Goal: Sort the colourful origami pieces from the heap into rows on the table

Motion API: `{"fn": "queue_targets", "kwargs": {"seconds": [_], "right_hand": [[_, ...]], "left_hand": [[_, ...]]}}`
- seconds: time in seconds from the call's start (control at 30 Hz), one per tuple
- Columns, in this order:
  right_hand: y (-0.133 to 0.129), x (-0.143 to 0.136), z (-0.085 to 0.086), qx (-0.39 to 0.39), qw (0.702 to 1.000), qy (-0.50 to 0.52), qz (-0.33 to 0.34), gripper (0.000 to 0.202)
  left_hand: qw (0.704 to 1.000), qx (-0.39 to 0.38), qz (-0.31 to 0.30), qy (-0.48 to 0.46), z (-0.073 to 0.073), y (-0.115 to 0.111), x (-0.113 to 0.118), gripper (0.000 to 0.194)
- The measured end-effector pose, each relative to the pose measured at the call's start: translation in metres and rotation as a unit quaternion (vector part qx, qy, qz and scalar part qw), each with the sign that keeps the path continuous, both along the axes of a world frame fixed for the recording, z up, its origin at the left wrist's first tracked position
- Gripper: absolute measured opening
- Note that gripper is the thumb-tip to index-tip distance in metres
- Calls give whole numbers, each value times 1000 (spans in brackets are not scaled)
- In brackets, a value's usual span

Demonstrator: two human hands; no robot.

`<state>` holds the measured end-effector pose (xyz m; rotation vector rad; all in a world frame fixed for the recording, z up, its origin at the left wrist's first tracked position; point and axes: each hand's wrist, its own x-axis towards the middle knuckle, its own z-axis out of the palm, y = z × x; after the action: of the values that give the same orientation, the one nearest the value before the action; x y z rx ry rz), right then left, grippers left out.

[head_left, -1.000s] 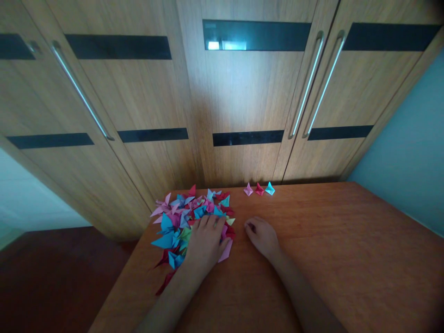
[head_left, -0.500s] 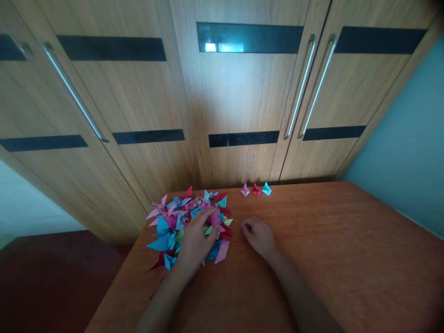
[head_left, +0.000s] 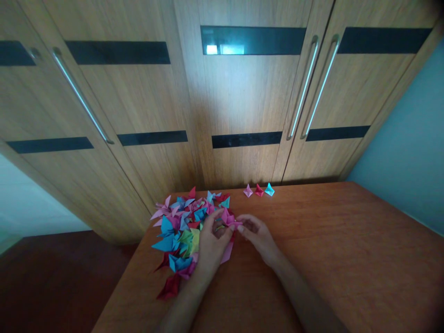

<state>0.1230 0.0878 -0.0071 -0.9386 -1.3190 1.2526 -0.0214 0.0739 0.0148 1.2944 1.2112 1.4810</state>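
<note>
The pink piece [head_left: 228,218], a fold of paper, is between the two hands, above the right edge of the pile [head_left: 167,240] on the table [head_left: 322,259]. The left hand [head_left: 213,243] grips it from the left, thumb and fingers curved round a gap; the right hand [head_left: 256,235] pinches its narrow right end between thumb and fingertips. How firmly either one presses, I cannot tell. The piece looks very light, so weight should hardly matter; a loose touch ought to carry it. Paper like this is probably crisp along the creases but soft across the flat faces, easily dented or torn, and not very slippery against dry skin. The safest hold is likely at a doubled, creased part, near the body; a thin point alone may bend, and squeezing the middle may crush it. The small pieces [head_left: 259,190] standing along the far edge look just as delicate, and easily knocked over.
</note>
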Motion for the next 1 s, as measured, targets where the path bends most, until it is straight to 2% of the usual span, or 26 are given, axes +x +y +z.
{"fn": "queue_targets", "kwargs": {"seconds": [0.13, 0.27, 0.37, 0.47, 0.53, 0.57, 0.63, 0.7, 0.77, 0.83, 0.9, 0.93, 1.0], "right_hand": [[2, -3, -3, 4, 999, 4, -35, 23], [5, 3, 0, 28, 999, -5, -35, 23], [5, 14, 4, 32, 999, -19, -17, 24], [7, 34, 7, 25, 999, -28, -13, 24], [12, 54, 6, 11, 998, -4, -58, 24], [17, 66, 5, 9, 994, 20, -102, 25], [31, 90, 1, 17, 977, 56, -207, 28], [50, 115, -3, 34, 953, 31, -298, 35], [70, 136, -6, 42, 929, -74, -359, 42], [89, 152, -9, 25, 877, -243, -414, 45], [105, 160, -13, 0, 821, -372, -434, 44], [111, 161, -15, -11, 804, -409, -431, 41], [120, 161, -19, -33, 793, -448, -413, 36]], "left_hand": [[1000, 15, -13, 3, -3, -2, 1, 41], [996, 53, -28, 70, -2, -2, -3, 23], [989, 75, -34, 121, 1, -3, -2, 17], [989, 75, -46, 117, -1, -4, 9, 16], [991, 60, -63, 105, -7, -5, 23, 16], [991, 44, -78, 99, -12, -6, 31, 17], [988, 2, -126, 86, -25, -7, 46, 18], [978, -26, -186, 90, -37, -9, 57, 19], [968, -31, -226, 107, -46, -10, 61, 20], [962, -29, -240, 126, -50, -11, 62, 22], [960, -32, -240, 140, -50, -11, 60, 24], [958, -32, -241, 150, -49, -12, 58, 25], [953, -33, -247, 173, -46, -12, 57, 25]]}}
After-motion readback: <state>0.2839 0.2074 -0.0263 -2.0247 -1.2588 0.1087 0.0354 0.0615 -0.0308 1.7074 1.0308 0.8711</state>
